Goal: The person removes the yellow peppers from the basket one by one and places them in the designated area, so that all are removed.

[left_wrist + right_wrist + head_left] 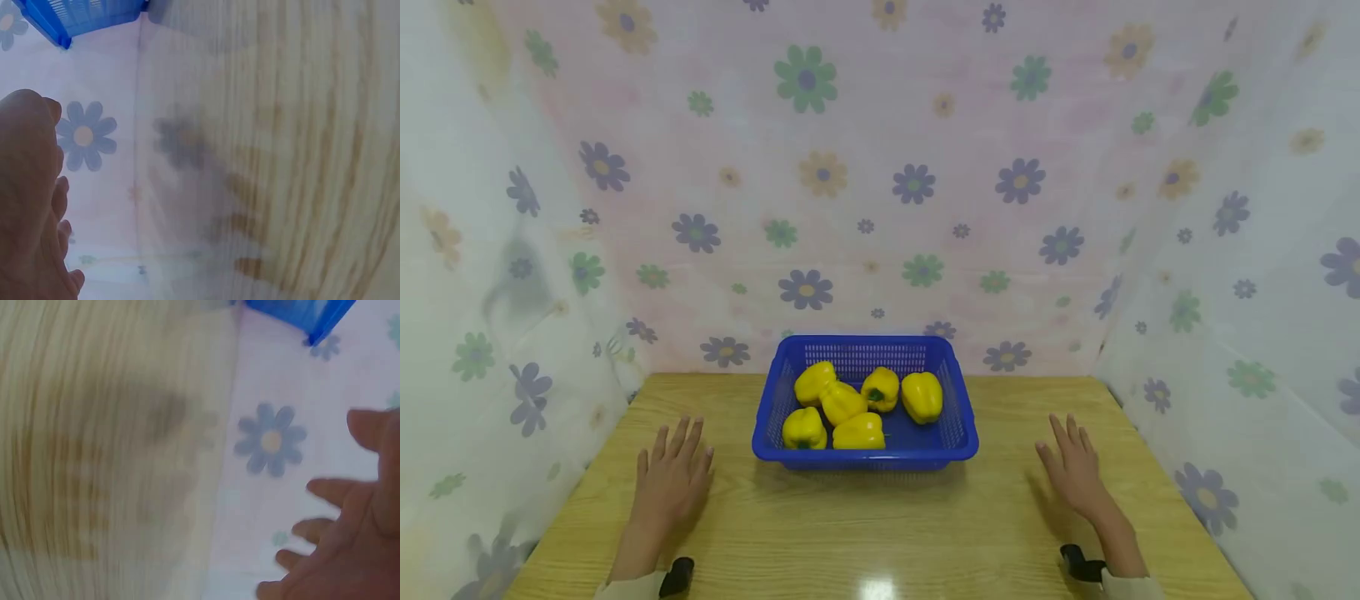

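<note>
Bell peppers (844,405), yellow, in a blue plastic basket (865,456) on the wooden counter (880,521)
Left hand (667,483) and right hand (1077,475) hover on either side, fingers (679,437) loosely spread, holding nothing; the basket's near side hides the front peppers' undersides, and each wrist view crops the basket to a corner.

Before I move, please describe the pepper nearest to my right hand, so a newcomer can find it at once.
On the wood-grain table, between the left hand and the right hand, stands a blue basket. Six yellow peppers lie inside; look at the basket's right side. Your pepper lies farther right than the others.
</note>
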A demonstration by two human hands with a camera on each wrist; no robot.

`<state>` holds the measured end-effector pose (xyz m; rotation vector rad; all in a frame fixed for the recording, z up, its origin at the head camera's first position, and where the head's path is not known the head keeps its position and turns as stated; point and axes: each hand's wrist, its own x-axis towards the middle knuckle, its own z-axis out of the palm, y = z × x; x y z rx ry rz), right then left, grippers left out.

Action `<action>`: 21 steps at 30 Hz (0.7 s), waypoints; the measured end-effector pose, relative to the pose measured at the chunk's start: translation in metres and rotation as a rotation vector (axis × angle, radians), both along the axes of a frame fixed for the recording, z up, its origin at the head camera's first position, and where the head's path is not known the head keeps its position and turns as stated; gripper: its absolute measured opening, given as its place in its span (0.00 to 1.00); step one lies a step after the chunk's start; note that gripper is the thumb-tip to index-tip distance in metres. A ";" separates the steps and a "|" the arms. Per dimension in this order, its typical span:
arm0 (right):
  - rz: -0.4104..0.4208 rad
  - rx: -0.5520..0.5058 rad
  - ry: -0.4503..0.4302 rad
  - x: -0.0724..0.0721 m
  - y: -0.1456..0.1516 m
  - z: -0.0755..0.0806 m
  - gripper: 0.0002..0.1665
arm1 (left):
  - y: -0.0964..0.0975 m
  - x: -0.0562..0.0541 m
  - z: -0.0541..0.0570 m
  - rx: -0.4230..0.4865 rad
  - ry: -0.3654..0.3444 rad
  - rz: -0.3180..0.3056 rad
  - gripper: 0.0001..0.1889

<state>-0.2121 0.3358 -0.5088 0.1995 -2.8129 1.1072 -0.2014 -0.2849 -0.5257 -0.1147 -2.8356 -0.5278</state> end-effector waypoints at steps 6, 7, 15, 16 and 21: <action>0.018 -0.274 -0.188 0.020 -0.025 0.019 0.43 | 0.007 0.003 0.005 0.012 -0.034 -0.037 0.34; 0.021 -0.290 -0.192 0.022 -0.029 0.022 0.43 | 0.009 0.003 0.008 0.014 -0.042 -0.043 0.34; 0.055 -0.331 0.057 0.028 -0.065 0.040 0.33 | 0.026 -0.001 0.032 0.129 -0.093 -0.149 0.33; 0.060 -0.322 0.108 0.028 -0.069 0.042 0.32 | 0.029 -0.002 0.036 0.144 -0.091 -0.163 0.33; 0.103 -0.277 0.264 0.023 -0.089 0.054 0.27 | 0.042 -0.005 0.046 0.159 -0.074 -0.211 0.33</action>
